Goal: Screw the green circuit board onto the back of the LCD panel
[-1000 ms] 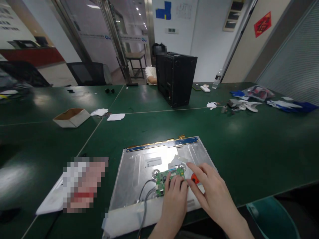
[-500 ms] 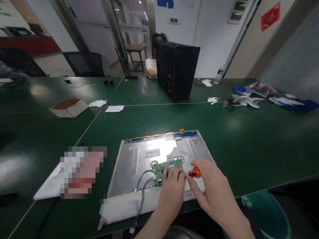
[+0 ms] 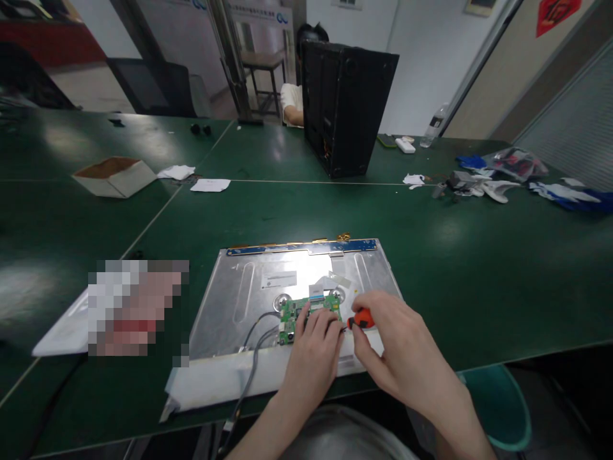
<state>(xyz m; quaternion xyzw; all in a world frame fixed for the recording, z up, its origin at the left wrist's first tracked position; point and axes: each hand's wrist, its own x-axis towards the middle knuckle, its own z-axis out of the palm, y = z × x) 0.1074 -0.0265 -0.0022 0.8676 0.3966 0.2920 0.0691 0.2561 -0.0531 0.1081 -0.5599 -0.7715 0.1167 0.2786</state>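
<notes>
Green circuit board [image 3: 288, 310] lies on the metal back of a display panel [image 3: 218, 319], which rests face down on the tabletop [image 3: 454, 281] right before the person, likely so that the board is within easy reach. The left hand [image 3: 312, 348] lies over the board's near right part, fingers bent and pressed down, seemingly to steady it; whether that grip pinches anything underneath, I cannot tell. Thumb and forefinger of the right hand [image 3: 400, 338] are closed around an orange-handled screwdriver [image 3: 364, 318], the grip narrowed to the handle's width. The tool lies low, almost level, pointing left toward the board's right edge, perhaps to meet something there from the side.

Its tip is lost beside the left fingertips, so contact with the board cannot be confirmed. Gray cables [image 3: 253, 367] leave the board's left side; one trails over the tabletop's near edge, its end hard to make out. A pixelated patch masks most of a white object [image 3: 62, 332] at left. Across the tabletop, a black computer case [image 3: 357, 115] hides much of a seated person [image 3: 291, 102].
</notes>
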